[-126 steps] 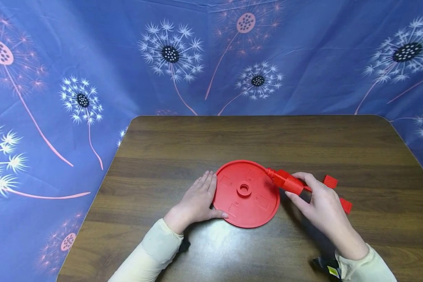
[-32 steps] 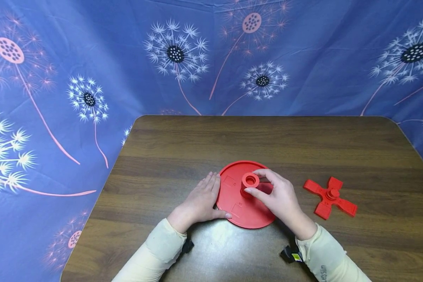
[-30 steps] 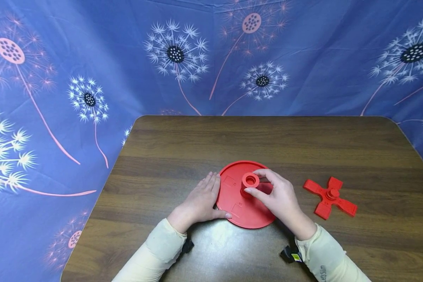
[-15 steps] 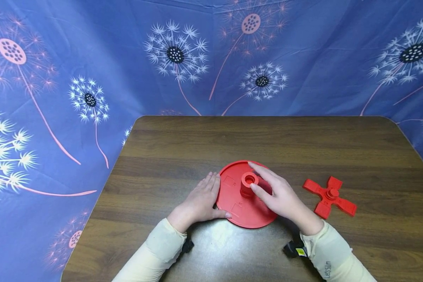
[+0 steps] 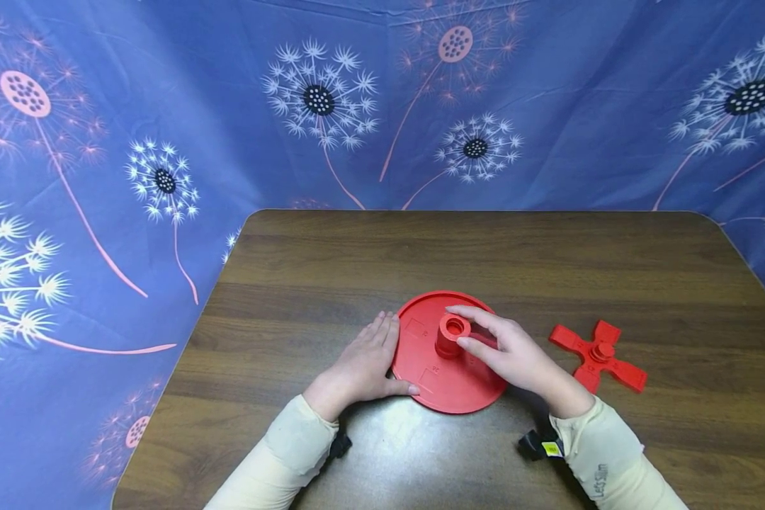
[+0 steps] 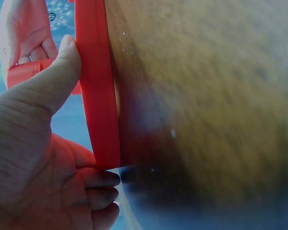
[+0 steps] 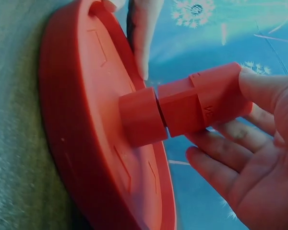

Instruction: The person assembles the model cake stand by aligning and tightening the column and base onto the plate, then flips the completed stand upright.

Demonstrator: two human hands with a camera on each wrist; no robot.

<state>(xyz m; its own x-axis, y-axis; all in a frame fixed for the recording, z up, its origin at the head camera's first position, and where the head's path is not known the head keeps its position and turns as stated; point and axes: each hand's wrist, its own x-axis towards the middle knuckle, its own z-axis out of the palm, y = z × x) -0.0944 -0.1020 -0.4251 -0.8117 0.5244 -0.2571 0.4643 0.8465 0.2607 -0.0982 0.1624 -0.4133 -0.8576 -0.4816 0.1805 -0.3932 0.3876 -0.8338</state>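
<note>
A round red disc with a raised rim lies on the table. A short red tube stands upright over its middle. In the right wrist view, a thin dark gap shows between the disc's hub and the tube. My right hand holds the tube near its upper end, thumb on the near side and index finger on the far side. My left hand rests against the disc's left edge, fingers straight along the rim and thumb over the near edge. Its thumb presses the disc's side in the left wrist view.
A flat red cross-shaped piece with a central stub lies right of the disc, partly behind my right forearm. The wooden table ends at a blue cloth printed with dandelions.
The tube was tilted at the disc's right rim 4.2 s ago; now it stands at the centre. My right fingers loosened half a second ago and hold it again. My left hand stays put.
</note>
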